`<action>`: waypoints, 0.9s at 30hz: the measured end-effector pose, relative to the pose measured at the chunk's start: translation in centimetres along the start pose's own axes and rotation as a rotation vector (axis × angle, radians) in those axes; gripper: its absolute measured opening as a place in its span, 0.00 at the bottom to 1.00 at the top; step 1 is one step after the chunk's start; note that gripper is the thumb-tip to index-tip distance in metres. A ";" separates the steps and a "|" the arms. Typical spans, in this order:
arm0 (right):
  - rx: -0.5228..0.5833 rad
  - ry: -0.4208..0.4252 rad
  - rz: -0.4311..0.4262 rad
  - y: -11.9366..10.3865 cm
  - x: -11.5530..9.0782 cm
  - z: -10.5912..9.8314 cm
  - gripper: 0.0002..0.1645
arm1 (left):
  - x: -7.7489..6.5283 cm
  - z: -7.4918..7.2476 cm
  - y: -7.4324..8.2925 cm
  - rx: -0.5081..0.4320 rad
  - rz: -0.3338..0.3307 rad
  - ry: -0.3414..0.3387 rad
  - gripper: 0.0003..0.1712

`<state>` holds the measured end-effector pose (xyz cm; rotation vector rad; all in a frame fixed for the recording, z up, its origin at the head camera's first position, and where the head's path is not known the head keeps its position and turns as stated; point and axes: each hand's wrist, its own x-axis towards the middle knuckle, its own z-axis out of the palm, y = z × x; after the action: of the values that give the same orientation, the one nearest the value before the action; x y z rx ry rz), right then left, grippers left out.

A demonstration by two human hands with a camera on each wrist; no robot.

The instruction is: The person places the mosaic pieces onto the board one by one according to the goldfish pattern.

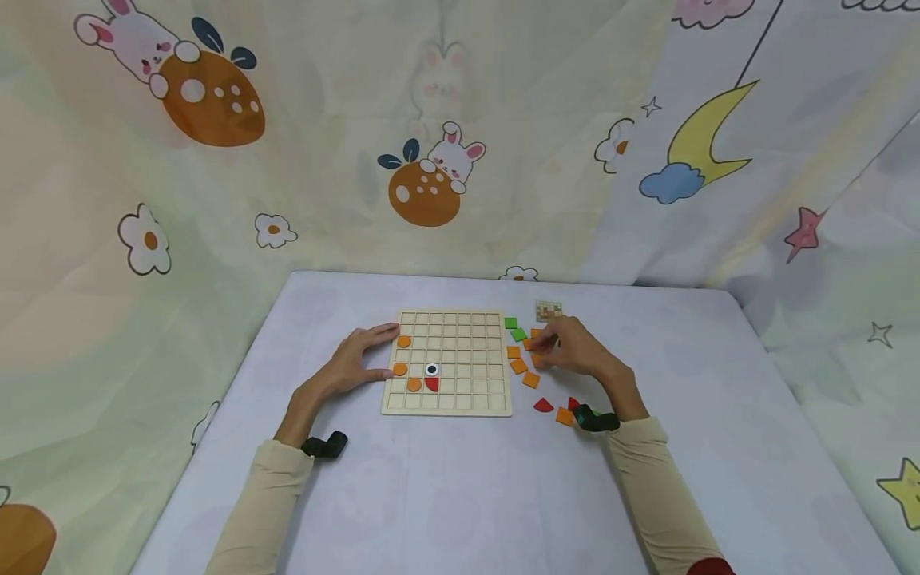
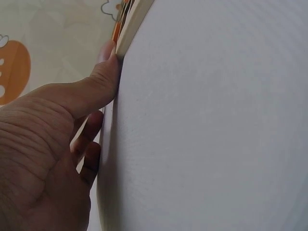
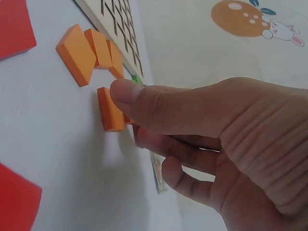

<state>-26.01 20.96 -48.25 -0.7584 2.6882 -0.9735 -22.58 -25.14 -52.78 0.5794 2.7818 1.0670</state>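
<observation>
A square wooden grid board (image 1: pixel 460 363) lies on the cloth. At its left edge my left hand (image 1: pixel 350 363) rests with thumb and fingers spread; in the left wrist view the thumb (image 2: pixel 103 79) presses against the board's side. Orange discs (image 1: pixel 414 384), a black-and-white ring piece (image 1: pixel 432 370) and a red quarter piece (image 1: pixel 432 385) sit on the grid. My right hand (image 1: pixel 571 347) is over the loose orange tiles right of the board. In the right wrist view its thumb tip overlaps an orange tile (image 3: pixel 109 110), fingers loosely bent and apart from the thumb.
Green tiles (image 1: pixel 519 335) lie by the board's right edge. Nearer me are a red quarter piece (image 1: pixel 544 406) and another orange tile (image 1: pixel 564 417). A small patterned card (image 1: pixel 549 310) lies beyond my right hand. A printed curtain (image 1: pixel 331 144) hangs behind the table.
</observation>
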 end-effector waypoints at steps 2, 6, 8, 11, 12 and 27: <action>-0.005 -0.003 0.024 0.1 -0.1 0.0 0.15 | 0.0 0.0 0.0 0.003 0.000 0.001 0.51; -0.009 -0.012 0.088 0.3 -0.4 0.2 0.16 | 0.0 0.0 0.0 0.005 -0.002 0.002 0.51; -0.008 -0.014 0.108 0.4 -0.6 0.3 0.16 | 0.1 0.0 0.0 0.003 -0.003 0.002 0.51; -0.002 -0.008 0.113 0.6 -0.8 0.4 0.17 | 0.0 0.0 0.1 0.004 -0.005 0.000 0.51; -0.004 -0.007 0.110 0.7 -0.9 0.4 0.17 | 0.0 0.0 0.1 0.003 -0.006 -0.001 0.51; -0.026 0.002 0.110 1.0 -1.2 0.4 0.16 | 0.1 0.1 -0.1 -0.007 0.008 0.000 0.51</action>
<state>-25.31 22.02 -49.17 -0.6067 2.7172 -0.9151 -22.66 -25.10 -52.87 0.5896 2.7772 1.0775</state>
